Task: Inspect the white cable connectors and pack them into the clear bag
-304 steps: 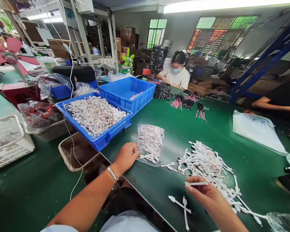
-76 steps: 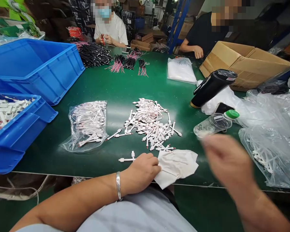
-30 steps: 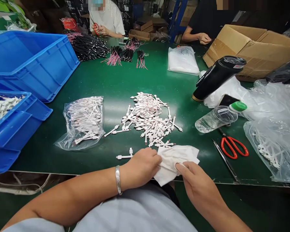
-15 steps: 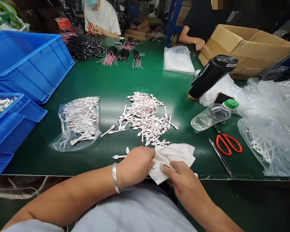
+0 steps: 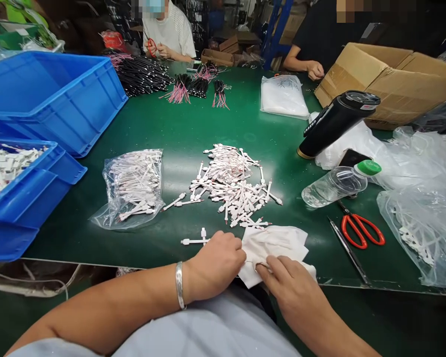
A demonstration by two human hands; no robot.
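Note:
My left hand (image 5: 217, 265), a silver bangle on its wrist, pinches the left edge of a crumpled white cloth (image 5: 275, 245). My right hand (image 5: 290, 285) grips the cloth's lower edge, its fingers pressing into the fabric. Just beyond my left hand lies a single white cable with a T-shaped connector (image 5: 195, 241). Farther up the green table, a loose heap of white cables with pink markings (image 5: 230, 186) spreads out. To its left lies a clear plastic bag (image 5: 134, 188) packed with similar cables.
Blue plastic crates (image 5: 48, 99) stand at the left, one holding white cables. To the right are a black tumbler (image 5: 338, 124), water bottle (image 5: 334, 184), red-handled scissors (image 5: 362, 231), tweezers (image 5: 347, 250), plastic bags and a cardboard box (image 5: 390, 82). Two co-workers sit across the table.
My right hand has come down onto the cloth, and both hands now hold it. The view has shifted slightly from frame to frame, while the cables and table objects stay in place.

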